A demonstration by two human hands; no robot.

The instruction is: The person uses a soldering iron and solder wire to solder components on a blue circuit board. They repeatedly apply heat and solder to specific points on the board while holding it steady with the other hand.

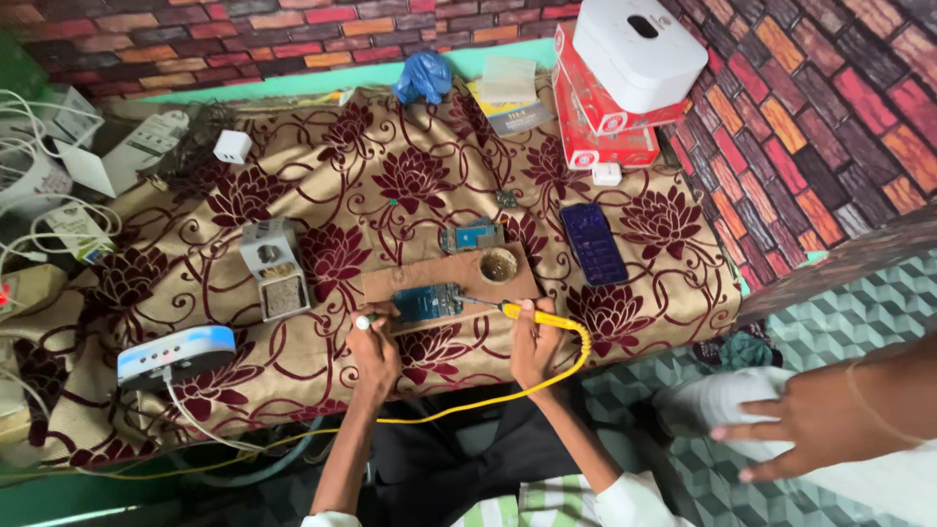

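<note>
At the far right of the worktop (322, 185) I see two flat red-and-white boxes (595, 122) stacked, with a white rounded box (639, 51) on top and a small white cube (606, 174) just in front; a blue crumpled bag (423, 76) and a pale booklet (509, 98) lie at the back edge. My right hand (534, 344) has its fingers clamped on the yellow soldering iron (535, 315), tip pointing left at the blue circuit board (427, 302) — that board rests on a brown wooden slab (449, 276) near the front edge, on the floral cloth. My left hand (374, 349) sits just left of the board, fingers pinched together on a small white-tipped thing I cannot make out. A round tin (498, 264) and a second board (471, 235) share the slab's far side; a dark phone (593, 243) lies to the right, a grey iron stand (274, 267) to the left. Another person's hand (815, 422) rests low right — well apart.
</note>
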